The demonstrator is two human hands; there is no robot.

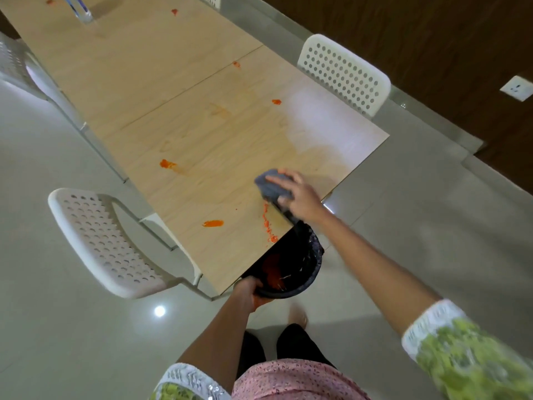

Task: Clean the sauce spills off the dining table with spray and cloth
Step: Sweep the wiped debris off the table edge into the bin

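The right hand [300, 194] presses a grey cloth [271, 184] flat on the table [202, 125], near its near edge, with the fingers spread and curled over the top of the cloth so that they hold it down. Just below the cloth a thin orange streak of sauce [268, 226] runs to the table's edge. The left hand [248, 293] grips the rim of a black bin [291, 267], fingers curled round it, and holds the bin tucked against and partly under the table's near edge, right below the streak; red-orange mess shows inside the bin. More sauce lies on the table: a smear [213, 223] left of the streak, a blob [167, 163] farther left toward the table's left side, a small spot [276, 101] beyond the cloth, another [236, 64] by the seam across the table, and one [174, 11] near the far end. A clear bottle [79, 8], blurred and cut by the frame, stands at the table's far end. One white perforated chair [109, 243] stands at the table's left side and another [346, 73] at its right side. Pale smeared patches show on the table's right corner.
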